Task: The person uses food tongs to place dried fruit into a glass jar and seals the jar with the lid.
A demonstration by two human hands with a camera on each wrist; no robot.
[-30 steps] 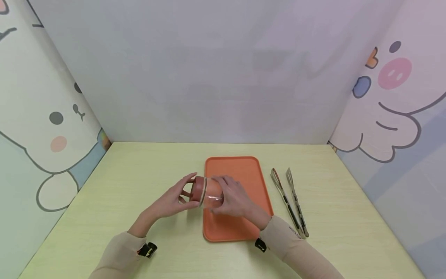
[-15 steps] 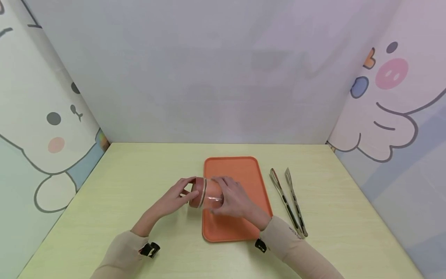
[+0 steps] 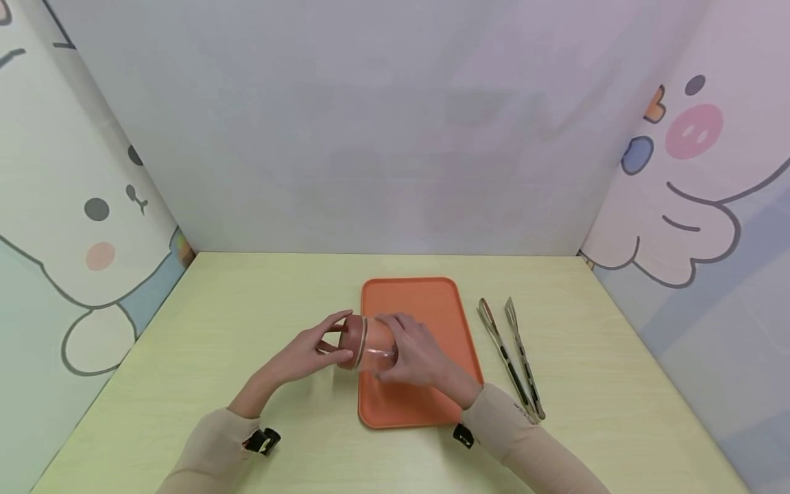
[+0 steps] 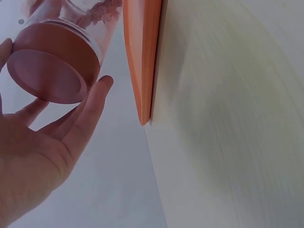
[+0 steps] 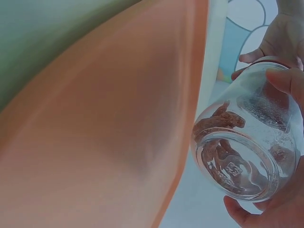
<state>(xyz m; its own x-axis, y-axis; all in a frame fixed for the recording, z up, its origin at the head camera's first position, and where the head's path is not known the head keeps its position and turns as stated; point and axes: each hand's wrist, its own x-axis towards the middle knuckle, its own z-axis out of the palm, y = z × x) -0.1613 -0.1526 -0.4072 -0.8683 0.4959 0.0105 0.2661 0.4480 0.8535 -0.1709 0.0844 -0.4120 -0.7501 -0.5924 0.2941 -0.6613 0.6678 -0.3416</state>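
Observation:
A clear glass jar [image 3: 378, 346] with a reddish-brown lid [image 3: 351, 343] lies sideways in the air above the left part of an orange tray [image 3: 426, 405]. My right hand [image 3: 418, 353] grips the glass body near its base. Around the rim of the lid curl the fingers and thumb of my left hand [image 3: 301, 355]. In the right wrist view, brown irregular pieces [image 5: 223, 122] sit inside the jar; their kind is unclear. The left wrist view shows the lid [image 4: 50, 71] seated on the jar, with my fingertips at its edge.
Metal tongs [image 3: 507, 357] with dark handle parts lie spread to the right of the tray on the pale wooden table [image 3: 259, 288]. A plain light curtain [image 3: 395, 137] hangs behind, and cartoon-printed cloths flank both sides.
My left fingers and thumb shift round the lid, the thumb going up and then back down. The right hand keeps its grip on the jar, which stays in nearly the same place.

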